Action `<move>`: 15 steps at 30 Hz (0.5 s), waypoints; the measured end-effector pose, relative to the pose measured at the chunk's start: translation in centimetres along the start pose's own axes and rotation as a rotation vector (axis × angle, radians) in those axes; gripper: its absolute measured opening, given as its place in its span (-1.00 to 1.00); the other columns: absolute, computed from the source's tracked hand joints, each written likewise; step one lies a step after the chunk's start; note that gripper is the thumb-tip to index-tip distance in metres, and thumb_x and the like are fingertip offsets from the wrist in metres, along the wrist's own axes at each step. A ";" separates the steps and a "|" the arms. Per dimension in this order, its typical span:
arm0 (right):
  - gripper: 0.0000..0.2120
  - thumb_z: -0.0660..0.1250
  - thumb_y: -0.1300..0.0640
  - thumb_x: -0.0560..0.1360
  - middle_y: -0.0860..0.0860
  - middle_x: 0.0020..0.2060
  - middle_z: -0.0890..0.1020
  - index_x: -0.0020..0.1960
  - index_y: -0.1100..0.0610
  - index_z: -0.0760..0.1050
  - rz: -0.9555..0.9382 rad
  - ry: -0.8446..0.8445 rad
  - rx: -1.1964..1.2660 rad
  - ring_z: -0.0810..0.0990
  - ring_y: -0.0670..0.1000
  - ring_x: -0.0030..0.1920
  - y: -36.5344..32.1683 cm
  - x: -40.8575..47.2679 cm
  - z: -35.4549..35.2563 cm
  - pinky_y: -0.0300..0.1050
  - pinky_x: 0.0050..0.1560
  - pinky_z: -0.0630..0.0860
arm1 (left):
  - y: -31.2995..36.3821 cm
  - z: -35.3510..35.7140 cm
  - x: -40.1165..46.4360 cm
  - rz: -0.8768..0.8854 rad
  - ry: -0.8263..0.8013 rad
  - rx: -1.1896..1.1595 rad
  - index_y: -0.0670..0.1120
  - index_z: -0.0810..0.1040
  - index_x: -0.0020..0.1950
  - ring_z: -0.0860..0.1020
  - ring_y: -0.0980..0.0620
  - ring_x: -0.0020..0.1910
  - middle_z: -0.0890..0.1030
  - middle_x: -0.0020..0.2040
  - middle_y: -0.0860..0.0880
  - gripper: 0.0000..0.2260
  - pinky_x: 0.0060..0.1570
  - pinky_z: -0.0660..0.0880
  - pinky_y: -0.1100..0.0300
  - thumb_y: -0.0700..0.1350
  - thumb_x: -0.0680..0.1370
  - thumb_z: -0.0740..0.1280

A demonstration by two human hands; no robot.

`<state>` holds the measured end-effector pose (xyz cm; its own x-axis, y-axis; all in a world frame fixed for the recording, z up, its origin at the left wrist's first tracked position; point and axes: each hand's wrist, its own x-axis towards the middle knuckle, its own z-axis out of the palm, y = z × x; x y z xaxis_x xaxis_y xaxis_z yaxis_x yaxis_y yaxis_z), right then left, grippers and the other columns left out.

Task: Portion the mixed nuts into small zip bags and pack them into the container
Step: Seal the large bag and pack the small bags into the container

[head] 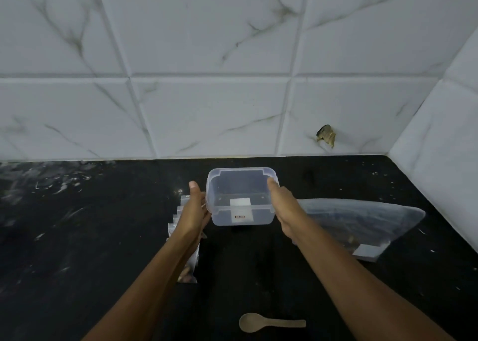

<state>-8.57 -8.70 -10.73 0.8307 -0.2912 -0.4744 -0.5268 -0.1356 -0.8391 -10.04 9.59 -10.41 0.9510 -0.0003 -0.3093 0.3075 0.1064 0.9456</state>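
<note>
While both hands close on it from either side, the clear plastic container [241, 198] sits lidless between them, its open mouth tilted toward the person, probably so the inside is easy to reach for packing. The left hand [194, 208] presses its palm and fingers against the container's left wall with the thumb raised beside the rim; its fingers are hidden behind the wall, so how far they curl I cannot tell. The right hand [280, 203] holds the opposite wall, its thumb lying along the upper right rim. Whether the container rests on the black counter [103, 237] or is lifted just clear of it is not certain. It looks empty apart from a white label on its near wall.

Directly under the left hand and wrist lies a row of small zip bags [185, 247], overlapped like shingles, some showing brown nuts inside; they seem filled and waiting close by to be loaded. Beyond the right hand, to its outer side, the large clear bag [362, 219] lies flat, nearly emptied. Nearer the person than both hands, a wooden spoon [269, 322] lies set aside.
</note>
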 end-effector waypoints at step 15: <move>-0.34 -0.01 -0.23 0.61 0.12 0.53 0.16 0.55 0.18 0.06 -0.031 0.111 -0.172 0.28 0.16 0.45 1.8 -1.8 1.8 0.13 0.38 0.33 | -2.1 0.4 0.5 -0.066 0.043 0.106 0.07 0.52 -0.06 0.56 0.12 -0.16 0.61 -0.18 0.06 -0.53 -0.24 0.45 0.24 0.20 0.66 -0.13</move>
<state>-10.73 -6.73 -11.84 0.8273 -0.3854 -0.4088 -0.5320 -0.3035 -0.7904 -10.23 8.99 -12.50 0.9269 0.0392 -0.3733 0.3736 0.0016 0.9276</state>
